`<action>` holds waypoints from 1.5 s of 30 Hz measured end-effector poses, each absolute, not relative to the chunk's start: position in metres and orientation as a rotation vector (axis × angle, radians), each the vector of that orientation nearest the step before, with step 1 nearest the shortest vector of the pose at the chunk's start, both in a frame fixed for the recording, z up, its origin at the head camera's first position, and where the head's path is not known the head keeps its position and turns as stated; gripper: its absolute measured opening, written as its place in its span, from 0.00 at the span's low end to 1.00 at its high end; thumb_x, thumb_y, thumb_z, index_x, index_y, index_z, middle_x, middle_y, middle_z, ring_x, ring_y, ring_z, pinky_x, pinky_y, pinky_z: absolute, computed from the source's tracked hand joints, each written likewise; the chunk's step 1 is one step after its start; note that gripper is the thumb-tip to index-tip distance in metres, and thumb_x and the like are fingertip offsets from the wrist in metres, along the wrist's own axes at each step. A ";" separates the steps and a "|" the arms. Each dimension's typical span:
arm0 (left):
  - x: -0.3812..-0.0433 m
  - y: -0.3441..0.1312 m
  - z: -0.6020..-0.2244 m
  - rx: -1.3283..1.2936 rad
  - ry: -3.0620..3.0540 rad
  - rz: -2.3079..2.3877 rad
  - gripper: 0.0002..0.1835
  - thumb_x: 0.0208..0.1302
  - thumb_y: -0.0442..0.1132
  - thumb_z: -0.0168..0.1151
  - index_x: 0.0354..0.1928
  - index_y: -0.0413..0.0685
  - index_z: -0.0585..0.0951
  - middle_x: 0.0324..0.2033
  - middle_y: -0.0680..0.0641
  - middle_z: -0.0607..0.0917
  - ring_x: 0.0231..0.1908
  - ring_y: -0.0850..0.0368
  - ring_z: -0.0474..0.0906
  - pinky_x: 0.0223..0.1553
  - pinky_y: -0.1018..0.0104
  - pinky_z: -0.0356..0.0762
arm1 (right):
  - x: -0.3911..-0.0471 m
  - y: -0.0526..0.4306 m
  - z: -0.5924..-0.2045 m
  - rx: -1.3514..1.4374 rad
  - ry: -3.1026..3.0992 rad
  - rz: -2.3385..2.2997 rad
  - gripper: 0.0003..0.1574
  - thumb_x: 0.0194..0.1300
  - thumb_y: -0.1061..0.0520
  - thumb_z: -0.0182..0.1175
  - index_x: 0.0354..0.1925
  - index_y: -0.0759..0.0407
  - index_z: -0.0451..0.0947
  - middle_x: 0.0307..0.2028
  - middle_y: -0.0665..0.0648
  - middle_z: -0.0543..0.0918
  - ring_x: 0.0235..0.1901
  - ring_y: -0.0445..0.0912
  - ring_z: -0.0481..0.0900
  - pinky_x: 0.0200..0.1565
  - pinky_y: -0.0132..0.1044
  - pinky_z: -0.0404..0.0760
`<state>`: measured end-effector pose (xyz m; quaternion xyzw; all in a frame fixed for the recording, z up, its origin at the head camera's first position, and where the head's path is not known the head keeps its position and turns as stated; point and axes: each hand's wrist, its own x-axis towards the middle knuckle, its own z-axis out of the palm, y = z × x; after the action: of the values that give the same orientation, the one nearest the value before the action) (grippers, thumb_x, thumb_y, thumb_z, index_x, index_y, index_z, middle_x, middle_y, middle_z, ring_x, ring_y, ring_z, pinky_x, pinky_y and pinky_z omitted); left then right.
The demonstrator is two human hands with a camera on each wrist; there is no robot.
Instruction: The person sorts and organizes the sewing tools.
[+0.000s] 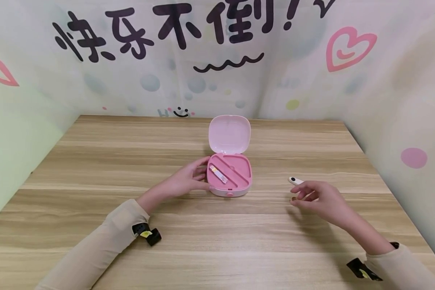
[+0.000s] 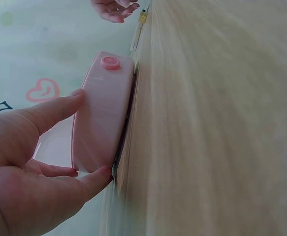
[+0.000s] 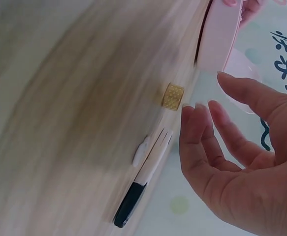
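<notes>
A pink box (image 1: 229, 193) with sectioned compartments stands on the table, its pale lid (image 1: 229, 133) raised. A small slim white-and-yellow printed piece (image 1: 218, 174) lies in its left compartment. My left hand (image 1: 186, 179) holds the box's left side, the thumb near the front and the fingers further back. To the right, my right hand (image 1: 322, 201) hovers with loosely bent fingers, nothing between them. Close to its fingertips a gold dotted band (image 3: 173, 96) lies on the table. Beyond that are a small white piece (image 3: 141, 151) and a slim white-and-black stick (image 3: 131, 202), kind unclear.
The wood-grain table (image 1: 203, 249) ends at a wall hanging (image 1: 130, 84) with large dark characters just behind the raised lid. More pale walling (image 1: 402, 117) closes the right side. Black straps with cameras (image 1: 146, 233) sit at both wrists.
</notes>
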<state>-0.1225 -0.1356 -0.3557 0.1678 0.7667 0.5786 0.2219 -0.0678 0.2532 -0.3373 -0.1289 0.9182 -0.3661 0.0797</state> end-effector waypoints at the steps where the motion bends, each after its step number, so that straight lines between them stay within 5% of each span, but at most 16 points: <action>1: -0.123 -0.136 -0.356 0.465 2.119 1.598 0.49 0.67 0.26 0.68 0.83 0.34 0.49 0.82 0.33 0.53 0.79 0.34 0.57 0.78 0.48 0.63 | -0.068 0.254 -0.338 -0.372 2.750 -1.090 0.17 0.64 0.60 0.75 0.48 0.67 0.86 0.34 0.53 0.86 0.33 0.43 0.84 0.31 0.31 0.84; 20: -0.124 -0.136 -0.357 0.479 2.120 1.604 0.49 0.67 0.25 0.68 0.83 0.33 0.49 0.82 0.33 0.53 0.79 0.33 0.57 0.78 0.47 0.63 | -0.074 0.265 -0.354 -0.293 2.650 -1.181 0.17 0.63 0.65 0.74 0.48 0.75 0.84 0.30 0.54 0.84 0.24 0.38 0.80 0.25 0.32 0.85; 45: -0.123 -0.136 -0.356 0.476 2.133 1.589 0.49 0.68 0.26 0.68 0.83 0.34 0.50 0.82 0.33 0.54 0.79 0.34 0.58 0.78 0.47 0.63 | -0.074 0.263 -0.352 -0.307 2.620 -1.216 0.16 0.66 0.63 0.73 0.49 0.71 0.85 0.31 0.54 0.84 0.25 0.39 0.80 0.25 0.32 0.85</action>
<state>-0.1229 -0.1357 -0.3562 0.1718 0.7706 0.5738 0.2180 -0.0743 0.2628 -0.3515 -0.1049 0.8957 -0.4157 0.1184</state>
